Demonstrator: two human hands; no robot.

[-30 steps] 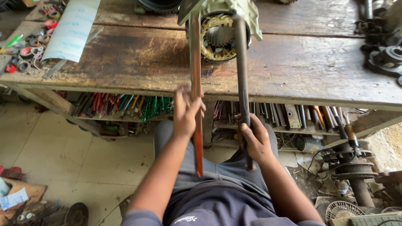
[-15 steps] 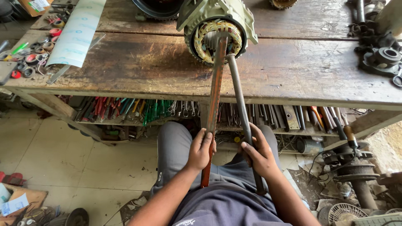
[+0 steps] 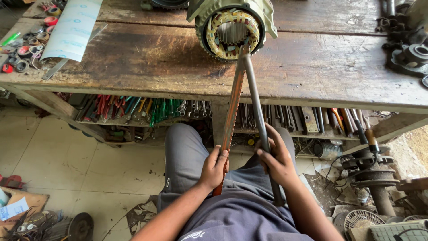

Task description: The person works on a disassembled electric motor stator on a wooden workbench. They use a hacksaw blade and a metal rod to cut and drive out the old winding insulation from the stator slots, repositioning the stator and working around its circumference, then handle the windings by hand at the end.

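Far left on the table point(image 3: 133, 58): small rings and tape rolls point(image 3: 24, 44), a white sheet point(image 3: 73, 29) lying over the edge of that pile. Shelf point(image 3: 133, 109) under the table is packed with pliers and screwdrivers, red and green handles.

Left hand point(image 3: 214, 167), grip closed around the rusty bar point(image 3: 232, 107), near its lower end. Bar runs up and slightly right to the stator point(image 3: 232, 27) at the table's far middle.

Stator lies on its side, bore facing the person, copper windings showing all round the opening. Both bar tips meet at the lower rim of the bore, touching or nearly so; cannot tell whether they sit on the winding or the housing.

Right hand point(image 3: 276, 158), grip closed around the grey rod point(image 3: 254, 98), just beside the bar. Rod end pokes out below the hand over the person's lap.

Far right: metal parts point(image 3: 410, 53) on the table, a fan guard point(image 3: 359, 218) and scrap on the floor.

Risks, as I judge them:
- Tips slip off the rim under load, so the bars jump toward the lap or hands.
- Tips dig into the copper and cut insulation.
- Stator looks unclamped; levering could roll it or drag it off the table.
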